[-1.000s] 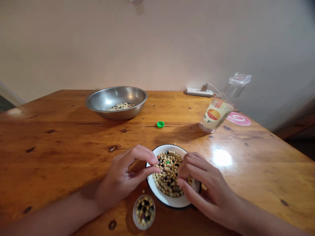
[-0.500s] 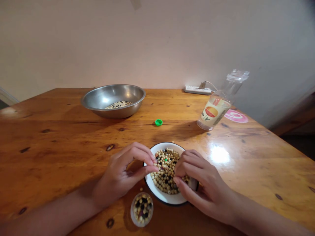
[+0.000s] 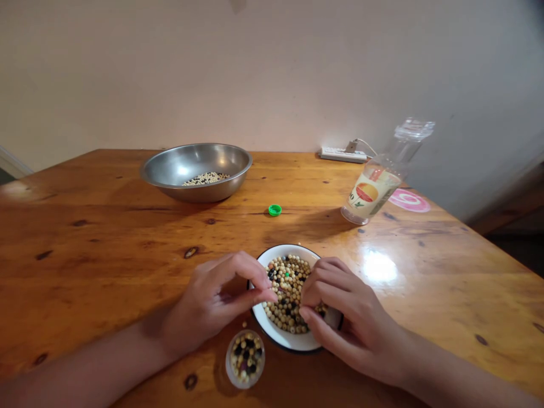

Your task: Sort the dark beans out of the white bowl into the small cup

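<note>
Bowl (image 3: pixel 293 341) of beads (image 3: pixel 289 283) on worktop (image 3: pixel 106 243), between both hands, equally near. Left hand (image 3: pixel 212 300): thumb, forefinger nearly pinched at left rim, bead between them unclear. Right hand (image 3: pixel 340 317): fingers (image 3: pixel 325 280) curled onto beads at right side, hold unclear.

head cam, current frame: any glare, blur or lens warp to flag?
Head view: bright glare patch on the table right of the bowl; bottle leans outward from wide-angle warp, its shadow falling left; forearms blur toward the bottom corners; beads in the bowl are sharp; left hand and right hand are evenly lit, with soft shadows beneath.
</note>
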Available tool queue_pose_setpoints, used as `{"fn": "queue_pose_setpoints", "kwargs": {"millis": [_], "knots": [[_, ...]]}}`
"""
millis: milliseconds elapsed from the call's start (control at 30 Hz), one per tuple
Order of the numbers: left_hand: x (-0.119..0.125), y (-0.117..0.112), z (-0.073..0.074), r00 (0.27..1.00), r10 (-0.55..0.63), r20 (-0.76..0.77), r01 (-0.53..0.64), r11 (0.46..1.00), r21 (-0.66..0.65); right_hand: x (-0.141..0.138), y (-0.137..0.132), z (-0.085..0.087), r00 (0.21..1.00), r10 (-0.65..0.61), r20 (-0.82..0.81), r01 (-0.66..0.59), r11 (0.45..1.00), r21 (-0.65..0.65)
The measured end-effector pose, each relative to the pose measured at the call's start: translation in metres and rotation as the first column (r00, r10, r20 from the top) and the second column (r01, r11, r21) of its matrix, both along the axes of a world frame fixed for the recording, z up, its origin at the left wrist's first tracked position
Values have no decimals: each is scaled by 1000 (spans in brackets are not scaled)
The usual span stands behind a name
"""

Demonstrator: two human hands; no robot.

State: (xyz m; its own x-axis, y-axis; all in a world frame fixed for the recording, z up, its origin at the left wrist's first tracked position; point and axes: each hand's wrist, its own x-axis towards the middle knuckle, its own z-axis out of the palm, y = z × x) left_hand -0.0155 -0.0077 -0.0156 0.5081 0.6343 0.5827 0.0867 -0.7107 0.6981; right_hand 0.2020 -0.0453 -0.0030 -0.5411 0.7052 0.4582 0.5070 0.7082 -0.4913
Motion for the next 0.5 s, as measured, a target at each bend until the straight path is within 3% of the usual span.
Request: {"fn": "queue_pose_setpoints", "kwargs": {"millis": [167, 367, 500], "knots": [[2, 1, 2, 1000, -12, -5, 12, 1000, -7, 0, 0, 1, 1000, 5, 14, -5, 1000, 13], [3, 4, 6, 988, -136, -74, 136, 991, 3, 0, 0, -2, 1000, -5, 7, 5, 1000, 3], [3, 3, 1, 996, -74, -59, 73, 997, -4, 0, 0, -1, 1000, 9, -9, -9, 1000, -13]]}}
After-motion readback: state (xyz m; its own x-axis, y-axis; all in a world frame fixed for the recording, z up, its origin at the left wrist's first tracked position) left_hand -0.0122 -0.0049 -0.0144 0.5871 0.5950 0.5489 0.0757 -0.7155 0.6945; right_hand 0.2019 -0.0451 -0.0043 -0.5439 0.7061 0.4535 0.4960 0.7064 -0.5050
